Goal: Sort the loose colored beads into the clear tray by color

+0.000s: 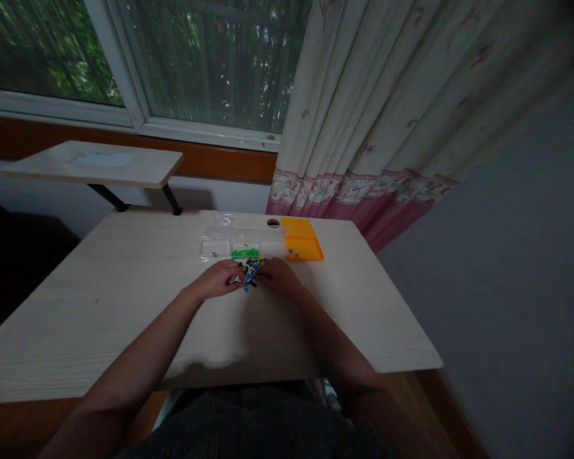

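Note:
A small heap of toy bricks (pixel 249 273) in blue, white, yellow and dark colours lies on the table between my two hands. My left hand (pixel 219 278) rests at the heap's left side, its thumb and fingers apart around a few loose pieces. On the right side, my right hand (pixel 281 278) has its fingers curled together at the heap; whatever they hold is too small to make out. Just beyond is a clear plastic box (pixel 216 247) with compartments, and green pieces (pixel 245 253) fill part of its middle one. A tiny dark piece sits in the left compartment.
An orange open box (pixel 312 247) holds a couple of blue pieces (pixel 293 254). Near it is a dark round hole (pixel 273 223) in the tabletop (pixel 138 299). A raised shelf (pixel 143 167) stands at the back left. Window and curtain (pixel 344 127) border the far side.

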Demonstrator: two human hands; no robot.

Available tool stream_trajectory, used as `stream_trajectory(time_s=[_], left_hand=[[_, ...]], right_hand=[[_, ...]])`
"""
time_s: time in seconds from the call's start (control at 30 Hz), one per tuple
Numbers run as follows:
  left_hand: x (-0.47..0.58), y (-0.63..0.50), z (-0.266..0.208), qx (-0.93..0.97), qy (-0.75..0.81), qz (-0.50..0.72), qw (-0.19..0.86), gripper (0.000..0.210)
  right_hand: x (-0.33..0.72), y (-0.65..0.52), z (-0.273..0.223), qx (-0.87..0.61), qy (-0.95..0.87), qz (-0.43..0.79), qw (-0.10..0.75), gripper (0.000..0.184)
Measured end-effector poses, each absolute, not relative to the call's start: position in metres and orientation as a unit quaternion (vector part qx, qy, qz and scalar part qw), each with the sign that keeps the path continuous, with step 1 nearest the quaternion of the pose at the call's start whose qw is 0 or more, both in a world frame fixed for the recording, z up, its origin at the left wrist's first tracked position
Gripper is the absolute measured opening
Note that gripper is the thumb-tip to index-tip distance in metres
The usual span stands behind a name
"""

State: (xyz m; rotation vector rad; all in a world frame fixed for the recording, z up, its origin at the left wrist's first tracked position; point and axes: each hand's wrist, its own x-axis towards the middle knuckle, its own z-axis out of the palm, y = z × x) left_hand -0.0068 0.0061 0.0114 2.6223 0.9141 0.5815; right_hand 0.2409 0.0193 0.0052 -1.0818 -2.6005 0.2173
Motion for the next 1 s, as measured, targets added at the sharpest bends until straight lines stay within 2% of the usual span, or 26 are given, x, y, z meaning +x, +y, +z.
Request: stream_trajectory(time_s=[0.3,1.0], left_hand=[[-0.0044,0.0026,0.0111,0.913,0.323,0.206,0.142,0.016],[-0.0019,0.0002,0.0129,0.912,0.318,0.207,0.155,0.011]], right_hand=[[0.2338,0.0161,0.0024,-0.337,-0.917,0.098,0.188,0.014],[0.2353,0.0147,0.0051,-0.33,-0.924,0.103,0.162,0.01]])
